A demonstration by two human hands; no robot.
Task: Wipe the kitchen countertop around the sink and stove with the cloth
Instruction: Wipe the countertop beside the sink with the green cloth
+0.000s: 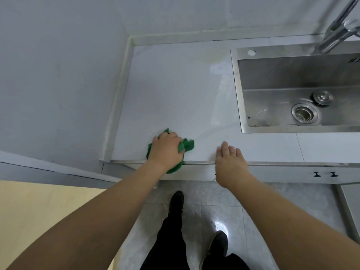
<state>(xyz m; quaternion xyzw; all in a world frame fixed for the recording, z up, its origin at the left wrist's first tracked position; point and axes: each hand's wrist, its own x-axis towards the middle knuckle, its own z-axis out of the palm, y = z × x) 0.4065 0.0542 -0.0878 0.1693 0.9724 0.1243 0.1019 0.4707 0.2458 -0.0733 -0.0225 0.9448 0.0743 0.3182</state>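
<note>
Two hands are over the front edge of the surface (175, 90): our left hand (166, 151) presses the green cloth (188, 145) down with its fingers (162, 137) curled and clenched over the bunched fabric, and our right hand (230, 162) rests empty beside it, its fingers straight and released, lying flat at the lip. Where the cloth sits matters, since it lies at the near left part of the surface, close to the raised edge strip (116, 106) along the wall, with a fold drooping over the front edge. We judge that the wiping has reached only this corner, and the pale stretch between here and the sink (238, 90) looks yet to be covered. To do this step well, we should spread the cloth flatter under the palm so that more of it meets the surface, because a tight wad cleans only a narrow track. We should work in overlapping passes from the wall strip toward the sink rim, then run along the back seam, where a faint yellowish stain shows. Near the sink we should follow the metal flange closely, as grime tends to gather at that joint. Our free hand can brace on the front lip for balance. No stove is in view, so that side must come afterwards.
</note>
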